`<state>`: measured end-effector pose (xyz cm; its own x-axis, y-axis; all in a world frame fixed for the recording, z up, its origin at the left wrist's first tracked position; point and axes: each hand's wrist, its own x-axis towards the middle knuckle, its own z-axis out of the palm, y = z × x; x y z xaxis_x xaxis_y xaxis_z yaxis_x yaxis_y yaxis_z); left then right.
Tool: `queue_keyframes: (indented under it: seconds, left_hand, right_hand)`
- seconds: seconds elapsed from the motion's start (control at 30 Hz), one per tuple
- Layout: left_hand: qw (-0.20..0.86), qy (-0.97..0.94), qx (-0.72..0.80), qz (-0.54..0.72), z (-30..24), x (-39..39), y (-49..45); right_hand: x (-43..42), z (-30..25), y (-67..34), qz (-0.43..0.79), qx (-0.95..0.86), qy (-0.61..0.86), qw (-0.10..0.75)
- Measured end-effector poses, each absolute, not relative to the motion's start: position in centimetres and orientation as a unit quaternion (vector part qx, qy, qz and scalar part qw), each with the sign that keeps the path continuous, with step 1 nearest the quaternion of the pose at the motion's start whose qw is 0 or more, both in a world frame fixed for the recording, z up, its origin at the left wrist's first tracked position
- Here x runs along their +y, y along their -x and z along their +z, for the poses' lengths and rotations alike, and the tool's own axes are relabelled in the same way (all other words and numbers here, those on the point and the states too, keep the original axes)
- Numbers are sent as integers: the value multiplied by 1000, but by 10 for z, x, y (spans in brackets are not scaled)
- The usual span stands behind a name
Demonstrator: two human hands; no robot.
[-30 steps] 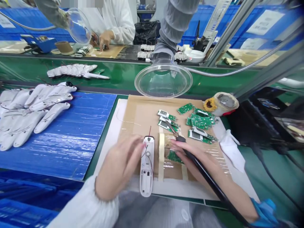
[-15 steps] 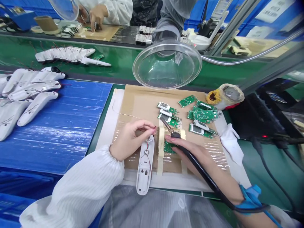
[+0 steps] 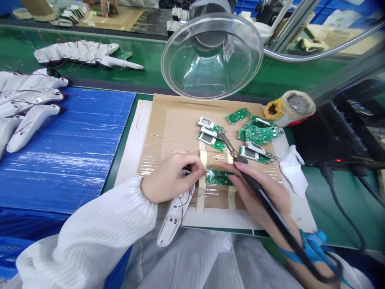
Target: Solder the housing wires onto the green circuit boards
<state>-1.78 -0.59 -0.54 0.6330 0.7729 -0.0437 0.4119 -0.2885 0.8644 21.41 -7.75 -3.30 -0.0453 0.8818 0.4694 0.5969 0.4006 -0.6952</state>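
Observation:
My left hand [image 3: 171, 176] is closed in a pinch at the left edge of a green circuit board [image 3: 218, 177], on a thin wire mostly hidden by the fingers. Under that hand lies a white plastic handheld casing [image 3: 171, 220], tilted, with red and black wires inside; its upper end is partly covered. My right hand [image 3: 267, 190], slightly blurred, grips a black soldering iron [image 3: 252, 184]. Its metal tip points up and left, above the board and close to several boards with small screens [image 3: 207, 138]. The board lies on a taped cardboard work surface [image 3: 168, 116].
A clear round lens-like disc [image 3: 212, 56] hangs over the back. Loose green boards [image 3: 258, 134] lie right of centre, beside a tip-cleaning pot with yellow sponge [image 3: 290, 108] and a black powered box [image 3: 325, 140]. White casings [image 3: 33, 120] lie left. A solder strand [image 3: 156, 135] rests on the cardboard.
My left hand has moved slightly right and down to the board's edge, and the casing has tilted. The soldering iron has shifted right, uncovering more of the board. The camera view has shifted.

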Motion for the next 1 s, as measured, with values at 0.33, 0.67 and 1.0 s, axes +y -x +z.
queue_keyframes:
  seconds: [0.33,0.67,1.0]
  left_hand:
    - [400,-824,377,140,2,0,9]
    - [375,-836,385,116,7,1,5]
    - [367,-840,392,81,11,7,3]
  right_hand:
    - [-99,-41,-212,81,-622,520,580]
    - [-96,-44,-217,43,-675,470,567]
    - [-88,-42,-211,62,-644,471,599]
